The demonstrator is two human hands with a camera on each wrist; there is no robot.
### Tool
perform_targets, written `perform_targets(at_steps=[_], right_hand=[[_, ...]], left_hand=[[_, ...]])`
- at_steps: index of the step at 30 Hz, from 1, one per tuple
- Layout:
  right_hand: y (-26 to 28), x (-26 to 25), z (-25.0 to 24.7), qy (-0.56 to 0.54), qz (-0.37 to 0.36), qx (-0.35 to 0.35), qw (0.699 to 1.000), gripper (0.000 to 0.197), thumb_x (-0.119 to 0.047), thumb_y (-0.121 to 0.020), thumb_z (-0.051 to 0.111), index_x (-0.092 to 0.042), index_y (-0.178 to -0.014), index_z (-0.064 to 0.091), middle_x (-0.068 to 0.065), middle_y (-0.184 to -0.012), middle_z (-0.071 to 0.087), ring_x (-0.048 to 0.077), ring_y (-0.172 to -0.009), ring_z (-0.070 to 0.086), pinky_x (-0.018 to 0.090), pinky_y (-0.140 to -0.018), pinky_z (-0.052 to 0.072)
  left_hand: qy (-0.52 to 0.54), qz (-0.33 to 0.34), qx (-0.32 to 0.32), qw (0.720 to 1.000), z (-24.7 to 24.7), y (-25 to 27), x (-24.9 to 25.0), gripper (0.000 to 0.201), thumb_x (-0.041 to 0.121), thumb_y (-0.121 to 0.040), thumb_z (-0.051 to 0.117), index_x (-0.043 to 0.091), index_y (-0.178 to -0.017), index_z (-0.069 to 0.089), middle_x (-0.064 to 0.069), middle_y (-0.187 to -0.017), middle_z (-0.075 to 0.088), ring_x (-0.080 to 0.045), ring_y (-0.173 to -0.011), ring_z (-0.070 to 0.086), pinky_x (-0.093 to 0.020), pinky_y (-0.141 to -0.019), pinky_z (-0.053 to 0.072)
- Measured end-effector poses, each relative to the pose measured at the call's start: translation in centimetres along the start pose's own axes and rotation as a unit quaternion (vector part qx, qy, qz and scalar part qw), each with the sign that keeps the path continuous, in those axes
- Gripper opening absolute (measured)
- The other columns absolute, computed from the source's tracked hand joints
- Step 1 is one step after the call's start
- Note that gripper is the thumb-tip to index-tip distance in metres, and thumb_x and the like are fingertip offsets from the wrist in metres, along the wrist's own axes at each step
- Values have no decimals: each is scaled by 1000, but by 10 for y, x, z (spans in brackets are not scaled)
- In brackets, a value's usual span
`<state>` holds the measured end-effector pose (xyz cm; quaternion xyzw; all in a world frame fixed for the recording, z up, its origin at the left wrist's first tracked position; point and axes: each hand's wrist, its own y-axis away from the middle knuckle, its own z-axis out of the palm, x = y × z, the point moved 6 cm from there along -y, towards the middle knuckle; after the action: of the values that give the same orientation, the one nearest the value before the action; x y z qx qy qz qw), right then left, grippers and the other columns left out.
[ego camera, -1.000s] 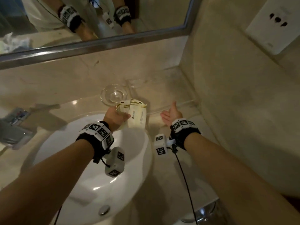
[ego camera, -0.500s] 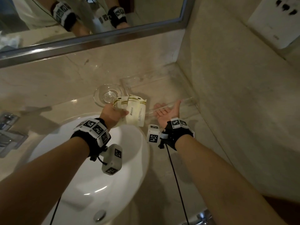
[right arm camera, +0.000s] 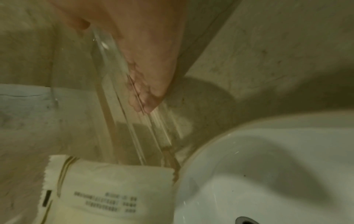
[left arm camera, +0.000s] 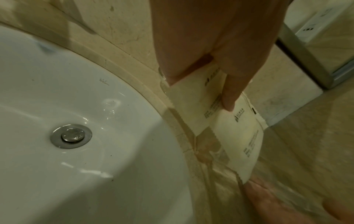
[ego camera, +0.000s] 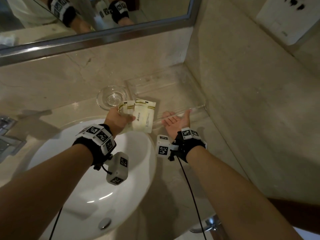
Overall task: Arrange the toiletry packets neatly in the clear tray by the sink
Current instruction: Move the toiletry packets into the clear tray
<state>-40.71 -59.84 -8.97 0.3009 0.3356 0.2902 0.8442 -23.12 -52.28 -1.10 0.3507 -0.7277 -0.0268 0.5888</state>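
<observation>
The packets' print is too blurred to read, and the left hand hides their lower edges.

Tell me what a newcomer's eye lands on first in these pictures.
The cream packets stand out first, gripped in the left hand above the counter between the white sink and the clear tray. Next comes the right hand, open palm up at the tray's near wall. A small glass dish sits left of the tray, under the mirror.

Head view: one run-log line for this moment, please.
left hand: grips packets | right hand: open at clear tray front wall | packets: not yet in tray
</observation>
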Motion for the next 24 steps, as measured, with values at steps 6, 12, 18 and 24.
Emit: perform_targets(at_steps=[6, 12, 18, 24], right_hand=[[15, 4, -21, 40, 4, 31, 999, 40, -44, -96, 43, -11, -74, 48, 4, -62, 52, 16, -58, 51, 26, -63, 44], [28, -3, -48, 187, 7, 117, 975, 10, 0, -95, 41, 3, -97, 51, 12, -69, 54, 23, -64, 56, 38, -84, 51], [42, -12, -65, 317, 14, 158, 935, 16, 5, -92, 42, 10, -92, 57, 20, -76, 61, 29, -73, 62, 36, -77, 57], [49, -11, -69, 382, 12, 130, 915, 24, -4, -95, 39, -5, -118, 48, 13, -84, 56, 22, -73, 61, 25, -50, 56]], left_hand=[[-7, 11, -6, 1000, -1, 12, 7, 31, -4, -83, 60, -2, -114, 60, -3, -94, 62, -21, -93, 57, -28, -69, 48], [-5, 18, 2, 1000, -8, 25, 9, 31, -4, -83, 61, -2, -114, 61, -8, -103, 61, -19, -93, 57, -31, -81, 46], [2, 23, 9, 1000, -20, 42, 12, 31, -5, -83, 61, -3, -114, 60, -17, -115, 64, -20, -90, 57, -30, -79, 45], [-4, 31, 19, 999, -32, 54, 12, 29, -3, -82, 63, -1, -111, 62, -19, -115, 65, -26, -92, 61, -33, -82, 49]])
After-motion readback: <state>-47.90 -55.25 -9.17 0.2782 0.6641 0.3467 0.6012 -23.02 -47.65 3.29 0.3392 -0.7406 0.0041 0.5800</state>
